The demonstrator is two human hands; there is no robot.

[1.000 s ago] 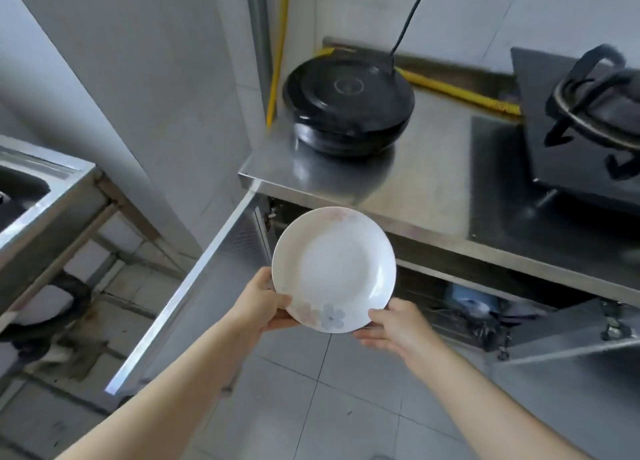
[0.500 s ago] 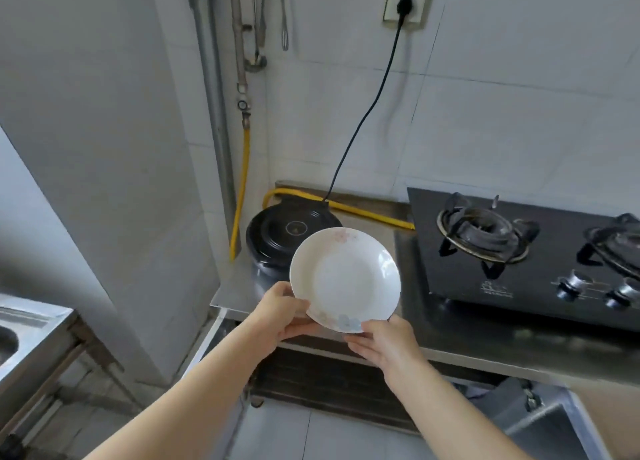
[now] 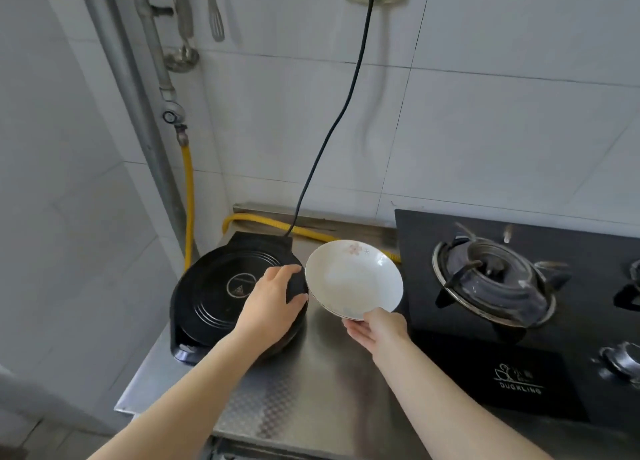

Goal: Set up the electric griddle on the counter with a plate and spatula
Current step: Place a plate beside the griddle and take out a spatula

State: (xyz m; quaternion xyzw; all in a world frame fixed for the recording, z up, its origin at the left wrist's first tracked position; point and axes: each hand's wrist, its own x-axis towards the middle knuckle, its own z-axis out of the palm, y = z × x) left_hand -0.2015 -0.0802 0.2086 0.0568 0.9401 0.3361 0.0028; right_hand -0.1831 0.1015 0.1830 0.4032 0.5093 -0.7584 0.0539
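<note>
Now one-handed on plate (image 3: 354, 279): right hand (image 3: 375, 329) pinches near rim, plate tilted, above counter (image 3: 322, 383) between griddle (image 3: 239, 298) and gas stove (image 3: 519, 307). Left hand (image 3: 273, 303) let go, spread on closed griddle lid. Likely shifting griddle next; spatula not seen.

Griddle (image 3: 221, 296) left on counter (image 3: 311, 383); plate (image 3: 353, 279) between griddle and stove (image 3: 519, 321), right.
</note>
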